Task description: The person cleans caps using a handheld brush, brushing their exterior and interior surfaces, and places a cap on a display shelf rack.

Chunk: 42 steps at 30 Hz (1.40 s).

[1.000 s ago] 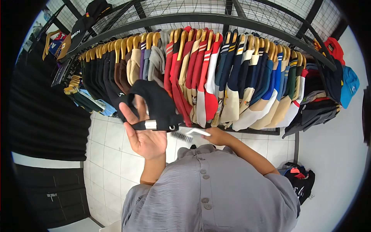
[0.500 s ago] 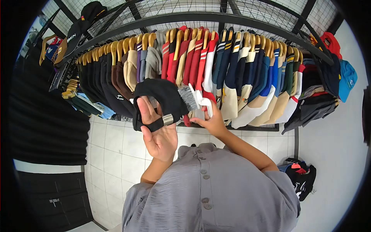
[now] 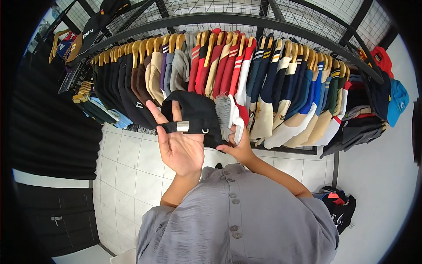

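Note:
A black cap (image 3: 198, 110) hangs on my left hand (image 3: 182, 152), its back opening and strap towards me. My left palm faces me, fingers spread and passed behind the strap, which carries a silver metal buckle (image 3: 183, 126). My left thumb sticks out to the side below the strap. In my right hand (image 3: 241, 148) is a white-handled brush (image 3: 233, 115) with grey bristles, its handle upright. The bristles are close against the cap's right side; whether they touch it I cannot tell. The handle hides part of my right fingers.
Behind my hands, many jackets (image 3: 224, 70) hang on wooden hangers from a black metal rack (image 3: 228, 18). More caps (image 3: 88, 37) are at the upper left, and a blue cap (image 3: 398, 101) hangs at the right. Dark clothes (image 3: 340, 207) lie in a heap by the right wall.
The cap has turned in my left hand, so its strap sits higher across my fingers, which have spread. The brush stays by its right side, its handle a little more upright.

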Available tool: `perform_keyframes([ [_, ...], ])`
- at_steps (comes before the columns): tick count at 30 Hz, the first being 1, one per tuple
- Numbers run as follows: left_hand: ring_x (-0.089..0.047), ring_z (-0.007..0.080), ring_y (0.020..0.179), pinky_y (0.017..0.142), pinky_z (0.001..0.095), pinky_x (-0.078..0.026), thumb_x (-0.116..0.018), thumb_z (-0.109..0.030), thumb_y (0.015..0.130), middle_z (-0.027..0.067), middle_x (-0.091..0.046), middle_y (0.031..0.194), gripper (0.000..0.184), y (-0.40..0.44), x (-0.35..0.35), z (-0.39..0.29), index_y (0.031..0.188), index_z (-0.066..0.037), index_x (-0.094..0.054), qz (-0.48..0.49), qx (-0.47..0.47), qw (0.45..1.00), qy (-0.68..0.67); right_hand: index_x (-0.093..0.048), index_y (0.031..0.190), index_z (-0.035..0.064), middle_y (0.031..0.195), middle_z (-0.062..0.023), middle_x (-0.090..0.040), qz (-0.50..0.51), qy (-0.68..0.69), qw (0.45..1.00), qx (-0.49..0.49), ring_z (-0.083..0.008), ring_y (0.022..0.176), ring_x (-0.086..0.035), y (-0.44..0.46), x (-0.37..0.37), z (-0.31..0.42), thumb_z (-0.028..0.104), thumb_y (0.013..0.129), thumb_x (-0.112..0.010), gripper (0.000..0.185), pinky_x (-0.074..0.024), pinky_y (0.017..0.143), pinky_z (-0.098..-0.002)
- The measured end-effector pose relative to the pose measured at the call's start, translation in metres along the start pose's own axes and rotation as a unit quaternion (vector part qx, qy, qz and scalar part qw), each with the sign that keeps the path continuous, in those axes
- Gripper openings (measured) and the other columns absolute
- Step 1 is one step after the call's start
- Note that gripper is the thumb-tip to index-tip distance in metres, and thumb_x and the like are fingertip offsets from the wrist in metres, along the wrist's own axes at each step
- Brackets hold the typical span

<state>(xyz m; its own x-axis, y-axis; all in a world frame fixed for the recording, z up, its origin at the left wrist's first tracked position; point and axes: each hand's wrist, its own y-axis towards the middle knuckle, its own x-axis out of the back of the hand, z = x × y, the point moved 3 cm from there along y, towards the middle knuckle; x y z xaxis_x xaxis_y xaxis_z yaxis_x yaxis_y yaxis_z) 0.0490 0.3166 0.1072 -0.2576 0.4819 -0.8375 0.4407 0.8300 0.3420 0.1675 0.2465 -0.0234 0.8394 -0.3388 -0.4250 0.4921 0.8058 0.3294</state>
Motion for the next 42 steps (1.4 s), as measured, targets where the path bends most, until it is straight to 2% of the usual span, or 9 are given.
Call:
perform_keyframes([
  [4, -0.019, 0.0351, 0.137, 0.109, 0.0539, -0.019, -0.030, -0.035, 0.098, 0.0176, -0.011, 0.149, 0.053, 0.003, -0.001, 0.001, 0.146, -0.030, -0.010, 0.003, -0.012, 0.999, -0.038, -0.026, 0.137, 0.0006, 0.084, -0.0004, -0.060, 0.011, -0.229, 0.971, -0.062, -0.0017, 0.061, -0.046, -0.011, 0.005, -0.017, -0.002, 0.069, -0.075, 0.084, -0.0449, 0.067, -0.0177],
  [6, -0.019, 0.0343, 0.137, 0.109, 0.0530, -0.020, -0.032, -0.035, 0.097, 0.0178, -0.010, 0.149, 0.054, 0.005, -0.004, 0.004, 0.146, -0.030, -0.010, 0.008, -0.013, 0.999, -0.038, -0.036, 0.130, -0.0013, 0.077, 0.0014, -0.056, -0.099, -0.087, 0.986, -0.103, -0.0011, 0.055, -0.032, -0.009, 0.002, -0.021, -0.001, 0.073, -0.072, 0.067, -0.0358, 0.055, -0.0146],
  [10, -0.040, 0.0302, 0.115, 0.100, 0.0509, -0.030, -0.041, -0.036, 0.094, 0.0136, -0.037, 0.131, 0.036, 0.031, 0.072, 0.025, 0.125, -0.018, -0.041, -0.147, 0.130, 0.980, 0.010, -0.052, 0.110, -0.0018, 0.058, 0.0062, -0.045, -0.100, -0.248, 0.961, -0.072, 0.0001, 0.050, -0.034, 0.000, 0.023, -0.020, 0.002, 0.081, -0.065, 0.032, -0.0275, 0.046, -0.0186],
  [14, -0.015, 0.0266, 0.137, 0.105, 0.0539, -0.019, -0.046, -0.035, 0.088, 0.0177, -0.031, 0.142, 0.057, 0.020, 0.099, 0.042, 0.135, -0.003, -0.035, -0.284, 0.258, 0.918, 0.097, -0.053, 0.114, -0.0022, 0.066, -0.0006, -0.061, -0.132, -0.218, 0.955, -0.150, -0.0056, 0.058, -0.053, -0.004, 0.044, -0.040, 0.006, 0.083, -0.064, 0.034, -0.0417, 0.055, -0.0198],
  [20, -0.040, 0.0270, 0.126, 0.100, 0.0385, -0.035, -0.040, -0.030, 0.091, 0.0127, -0.037, 0.139, 0.049, -0.001, 0.103, 0.020, 0.133, -0.005, -0.036, -0.094, 0.119, 0.935, 0.320, -0.057, 0.112, -0.0012, 0.081, -0.0063, -0.064, -0.172, -0.230, 0.951, -0.116, -0.0085, 0.067, -0.056, -0.008, 0.070, -0.040, 0.008, 0.084, -0.063, 0.030, -0.0446, 0.062, -0.0219],
  [27, -0.038, 0.0300, 0.122, 0.095, 0.0421, -0.037, -0.059, -0.038, 0.082, 0.0194, -0.027, 0.139, 0.083, -0.020, 0.137, 0.024, 0.142, -0.010, -0.009, -0.194, 0.308, 0.806, 0.466, -0.053, 0.116, -0.0011, 0.079, -0.0054, -0.062, -0.208, -0.204, 0.948, -0.132, -0.0074, 0.070, -0.057, -0.006, 0.053, -0.004, 0.013, 0.087, -0.062, 0.034, -0.0456, 0.062, -0.0204],
  [30, -0.041, 0.0244, 0.119, 0.097, 0.0319, -0.036, -0.061, -0.019, 0.084, 0.0175, -0.036, 0.135, 0.071, -0.031, 0.136, 0.044, 0.139, -0.001, -0.021, -0.128, 0.270, 0.857, 0.421, -0.055, 0.114, -0.0005, 0.080, -0.0042, -0.062, -0.187, -0.240, 0.950, -0.073, -0.0074, 0.072, -0.057, -0.002, 0.045, 0.008, 0.015, 0.088, -0.062, 0.032, -0.0447, 0.064, -0.0208],
  [34, -0.051, 0.0174, 0.106, 0.094, 0.0267, -0.037, -0.056, -0.017, 0.090, 0.0111, -0.058, 0.111, 0.039, -0.037, 0.133, 0.042, 0.121, 0.005, -0.047, -0.152, 0.232, 0.875, 0.397, -0.056, 0.109, -0.0015, 0.074, -0.0012, -0.059, -0.117, -0.391, 0.912, -0.044, -0.0063, 0.066, -0.051, 0.018, 0.042, 0.041, 0.019, 0.086, -0.065, 0.032, -0.0412, 0.059, -0.0224],
  [42, -0.060, 0.0231, 0.081, 0.076, 0.0295, -0.045, -0.047, -0.016, 0.094, 0.0238, -0.061, 0.096, 0.037, -0.022, 0.102, 0.027, 0.126, 0.002, -0.043, -0.007, 0.071, 0.745, 0.664, -0.055, 0.084, 0.0053, 0.060, -0.0130, -0.058, -0.023, -0.686, 0.727, -0.027, -0.0262, 0.050, -0.058, 0.039, 0.033, 0.087, 0.033, 0.086, -0.060, 0.028, -0.0430, 0.047, -0.0338],
])
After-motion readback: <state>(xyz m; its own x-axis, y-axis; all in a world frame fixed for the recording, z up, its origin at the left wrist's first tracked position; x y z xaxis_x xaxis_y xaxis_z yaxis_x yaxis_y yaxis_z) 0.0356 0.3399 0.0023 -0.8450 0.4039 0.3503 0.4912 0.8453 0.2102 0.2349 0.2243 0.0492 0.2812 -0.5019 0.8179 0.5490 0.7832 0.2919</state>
